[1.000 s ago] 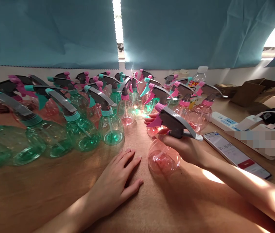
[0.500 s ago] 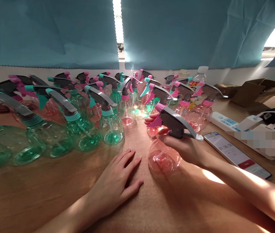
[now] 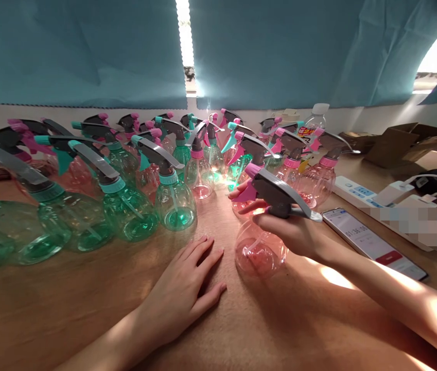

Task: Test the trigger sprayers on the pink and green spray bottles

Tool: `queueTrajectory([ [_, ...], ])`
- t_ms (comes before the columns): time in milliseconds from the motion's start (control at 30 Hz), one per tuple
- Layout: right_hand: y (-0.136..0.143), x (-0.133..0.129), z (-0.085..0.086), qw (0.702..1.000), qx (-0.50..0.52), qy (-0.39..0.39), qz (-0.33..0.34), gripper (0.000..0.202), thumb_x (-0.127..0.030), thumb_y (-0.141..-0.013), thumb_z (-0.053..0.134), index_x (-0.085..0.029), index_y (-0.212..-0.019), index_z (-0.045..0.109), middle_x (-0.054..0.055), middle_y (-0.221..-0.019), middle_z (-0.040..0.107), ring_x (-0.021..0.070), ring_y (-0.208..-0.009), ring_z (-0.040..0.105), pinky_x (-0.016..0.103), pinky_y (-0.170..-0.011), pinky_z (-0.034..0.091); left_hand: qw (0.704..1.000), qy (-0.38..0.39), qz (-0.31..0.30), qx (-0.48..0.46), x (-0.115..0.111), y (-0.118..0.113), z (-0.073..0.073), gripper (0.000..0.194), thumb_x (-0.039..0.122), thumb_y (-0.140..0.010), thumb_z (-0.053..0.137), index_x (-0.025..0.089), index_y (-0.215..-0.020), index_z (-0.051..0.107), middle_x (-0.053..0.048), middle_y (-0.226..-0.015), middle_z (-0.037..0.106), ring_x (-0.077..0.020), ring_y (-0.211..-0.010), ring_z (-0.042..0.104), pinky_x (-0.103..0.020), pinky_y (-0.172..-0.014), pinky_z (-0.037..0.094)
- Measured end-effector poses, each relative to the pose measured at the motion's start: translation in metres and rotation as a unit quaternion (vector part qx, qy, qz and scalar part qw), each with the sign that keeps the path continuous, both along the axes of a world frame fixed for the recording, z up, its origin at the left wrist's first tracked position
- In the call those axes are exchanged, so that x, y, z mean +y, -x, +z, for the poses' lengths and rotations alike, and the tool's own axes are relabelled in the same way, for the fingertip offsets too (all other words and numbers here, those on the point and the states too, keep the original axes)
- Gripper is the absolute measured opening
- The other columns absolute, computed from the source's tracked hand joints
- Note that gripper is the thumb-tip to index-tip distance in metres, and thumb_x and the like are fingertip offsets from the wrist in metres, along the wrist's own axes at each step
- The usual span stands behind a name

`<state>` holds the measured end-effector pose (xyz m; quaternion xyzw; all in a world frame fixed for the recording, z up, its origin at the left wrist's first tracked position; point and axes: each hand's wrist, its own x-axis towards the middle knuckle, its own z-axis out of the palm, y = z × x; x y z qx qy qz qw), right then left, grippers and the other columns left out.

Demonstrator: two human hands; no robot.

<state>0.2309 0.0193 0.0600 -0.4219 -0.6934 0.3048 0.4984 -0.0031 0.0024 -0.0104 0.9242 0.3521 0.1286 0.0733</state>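
My right hand (image 3: 287, 229) is wrapped round the neck of a pink spray bottle (image 3: 259, 255), which stands upright on the wooden table (image 3: 218, 335). The bottle's dark grey head has a pink nozzle and trigger pointing left. Flat on the tabletop, fingers spread and holding nothing, lies my left hand (image 3: 189, 283). Beyond it stands a green spray bottle (image 3: 175, 206) with a turquoise collar. Another pink bottle (image 3: 241, 206) is partly hidden behind my right fingers.
Several green bottles (image 3: 129, 219) and pink ones fill the left and back. At the right lie a phone (image 3: 372, 242), a white power strip (image 3: 357, 190) with cables and an open cardboard box (image 3: 391, 147). A clear bottle (image 3: 316, 121) stands behind; blue curtains (image 3: 299, 51) hang at the back.
The view has shifted very slightly, so the background items sit a little further left. Both hands and the held bottle keep nearly the same places.
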Motion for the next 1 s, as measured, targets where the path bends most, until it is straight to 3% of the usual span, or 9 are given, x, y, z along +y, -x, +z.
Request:
queueTrajectory([
  [200,-0.004,-0.001,0.001,1.000,-0.014,0.001,0.022,0.023,-0.005,-0.066,0.047,-0.024,-0.079,0.050,-0.008,-0.057,0.026,0.0090,-0.050,0.020,0.024,-0.044,0.017,1.000,-0.002,-0.002,-0.004,0.000,0.001,-0.002,0.050,0.046,-0.098,0.046,0.021,-0.141,0.045,-0.010,-0.150,0.039,-0.0313,-0.137,0.035,-0.051,-0.109,0.033],
  [400,-0.004,-0.001,0.003,0.999,0.004,-0.014,0.043,0.021,-0.003,-0.065,0.046,-0.023,-0.072,0.041,-0.007,-0.061,0.028,0.0083,-0.052,0.020,0.024,-0.044,0.018,1.000,0.009,0.000,0.008,-0.001,-0.001,0.004,0.050,0.044,-0.097,0.047,0.019,-0.140,0.046,-0.012,-0.149,0.040,-0.0326,-0.137,0.036,-0.053,-0.108,0.034],
  [500,-0.004,-0.001,0.003,1.000,-0.004,0.002,0.029,0.021,-0.004,-0.065,0.046,-0.023,-0.075,0.044,-0.007,-0.060,0.030,0.0082,-0.050,0.023,0.024,-0.044,0.018,1.000,0.013,0.005,0.006,-0.002,-0.002,0.007,0.048,0.042,-0.096,0.050,0.021,-0.140,0.048,-0.012,-0.149,0.041,-0.0330,-0.136,0.038,-0.052,-0.108,0.035],
  [600,-0.004,-0.001,0.001,1.000,-0.020,0.007,0.006,0.020,-0.007,-0.065,0.047,-0.023,-0.068,0.037,-0.007,-0.056,0.024,0.0087,-0.049,0.020,0.025,-0.044,0.017,1.000,0.012,0.010,0.005,-0.003,-0.003,0.008,0.048,0.041,-0.096,0.052,0.021,-0.139,0.048,-0.011,-0.149,0.042,-0.0330,-0.135,0.038,-0.051,-0.109,0.035],
  [667,-0.004,-0.001,-0.001,1.000,-0.024,0.010,-0.007,0.019,-0.010,-0.066,0.050,-0.024,-0.065,0.037,-0.007,-0.053,0.026,0.0093,-0.046,0.023,0.025,-0.042,0.021,1.000,0.008,0.009,0.003,-0.002,-0.002,0.007,0.048,0.041,-0.096,0.051,0.021,-0.140,0.048,-0.011,-0.149,0.042,-0.0329,-0.136,0.038,-0.051,-0.109,0.035],
  [767,-0.002,-0.001,-0.003,1.000,-0.008,0.008,-0.015,0.012,-0.014,-0.068,0.052,-0.024,-0.075,0.051,-0.004,-0.059,0.046,0.0115,-0.047,0.040,0.028,-0.046,0.039,1.000,0.002,0.007,0.001,-0.002,-0.001,0.003,0.049,0.044,-0.097,0.048,0.020,-0.140,0.047,-0.011,-0.149,0.041,-0.0326,-0.136,0.037,-0.051,-0.109,0.034],
  [867,0.000,-0.001,-0.003,1.000,0.024,-0.006,-0.007,0.026,-0.013,-0.068,0.052,-0.023,-0.092,0.057,0.001,-0.082,0.061,0.0144,-0.063,0.057,0.032,-0.064,0.053,1.000,-0.003,0.006,0.001,-0.001,0.000,0.000,0.050,0.046,-0.098,0.045,0.020,-0.140,0.046,-0.011,-0.150,0.040,-0.0312,-0.137,0.036,-0.051,-0.110,0.033],
  [1000,0.001,-0.001,-0.002,0.999,0.030,-0.015,0.002,0.035,-0.011,-0.069,0.052,-0.021,-0.101,0.062,0.002,-0.090,0.064,0.0163,-0.079,0.064,0.036,-0.083,0.055,1.000,-0.002,0.004,0.007,-0.001,-0.001,-0.001,0.050,0.047,-0.098,0.044,0.020,-0.140,0.046,-0.011,-0.150,0.040,-0.0302,-0.137,0.034,-0.049,-0.111,0.032],
])
